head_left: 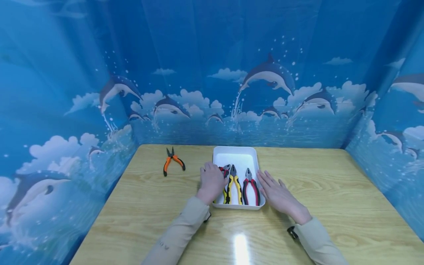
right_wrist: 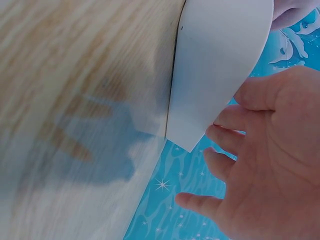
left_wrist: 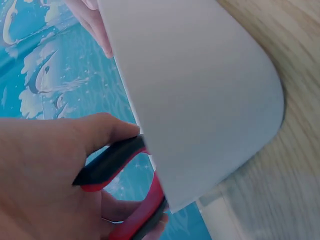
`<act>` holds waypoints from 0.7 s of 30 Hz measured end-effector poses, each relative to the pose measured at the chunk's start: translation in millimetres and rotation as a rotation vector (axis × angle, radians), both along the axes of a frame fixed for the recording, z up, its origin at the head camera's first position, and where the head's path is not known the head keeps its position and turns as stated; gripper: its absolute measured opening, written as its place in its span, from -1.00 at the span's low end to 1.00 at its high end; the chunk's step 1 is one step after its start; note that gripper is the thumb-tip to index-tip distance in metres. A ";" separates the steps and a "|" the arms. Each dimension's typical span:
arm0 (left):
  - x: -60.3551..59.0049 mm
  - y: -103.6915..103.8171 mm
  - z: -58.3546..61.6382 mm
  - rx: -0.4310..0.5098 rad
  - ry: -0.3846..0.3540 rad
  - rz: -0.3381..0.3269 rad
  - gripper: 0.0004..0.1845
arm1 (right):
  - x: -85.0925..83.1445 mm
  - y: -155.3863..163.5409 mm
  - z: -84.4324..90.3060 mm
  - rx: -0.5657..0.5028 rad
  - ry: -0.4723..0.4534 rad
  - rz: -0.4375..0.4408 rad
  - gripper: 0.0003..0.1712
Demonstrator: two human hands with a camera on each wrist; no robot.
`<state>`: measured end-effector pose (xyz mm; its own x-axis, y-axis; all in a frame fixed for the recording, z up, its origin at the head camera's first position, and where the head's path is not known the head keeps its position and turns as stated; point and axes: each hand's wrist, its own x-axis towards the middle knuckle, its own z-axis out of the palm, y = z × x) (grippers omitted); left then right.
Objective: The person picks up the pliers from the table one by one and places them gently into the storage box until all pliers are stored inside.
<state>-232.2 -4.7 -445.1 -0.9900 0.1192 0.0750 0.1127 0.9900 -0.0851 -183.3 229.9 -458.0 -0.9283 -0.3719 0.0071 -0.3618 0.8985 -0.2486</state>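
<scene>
My left hand [head_left: 212, 180] is over the left edge of a white tray [head_left: 240, 152]. It grips pliers with red and black handles [left_wrist: 112, 162], whose head [head_left: 226, 168] shows beyond the fingers inside the tray. To the right, in the same tray, lie yellow and black pliers [head_left: 234, 187], partly overlapping a second yellow-handled pair [head_left: 225, 197] that the hand half covers. Another red and black pair [head_left: 250, 189] lies nearest the right wall. Against that wall my right hand [head_left: 278, 193] rests its extended fingers; the right wrist view shows its fingertips [right_wrist: 215, 131] at the rim.
Orange and black pliers [head_left: 172, 161] lie with handles spread on the wooden table [head_left: 314, 176], left of the tray. Blue dolphin-printed curtains [head_left: 205, 73] hang behind the table and along both sides.
</scene>
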 end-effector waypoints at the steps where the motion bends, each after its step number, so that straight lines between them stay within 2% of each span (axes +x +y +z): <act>1: -0.3 1.1 0.1 -0.006 -0.002 -0.001 -0.22 | 0.1 0.0 0.0 -0.001 -0.002 0.000 -0.36; 6: -2.0 4.5 -1.9 -0.022 -0.003 -0.014 -0.27 | -0.6 0.5 0.1 0.001 -0.008 0.000 -0.36; 10: -2.7 5.0 -2.7 -0.071 -0.001 -0.023 -0.25 | -1.3 0.1 0.5 0.002 -0.011 -0.002 -0.35; 15: -1.5 4.9 -1.9 -0.097 -0.036 -0.018 -0.22 | -1.1 0.7 0.2 -0.002 -0.010 0.002 -0.35; 21: 2.9 -1.9 0.7 -0.032 -0.058 -0.055 -0.28 | -0.9 1.6 -1.6 -0.004 -0.003 0.003 -0.35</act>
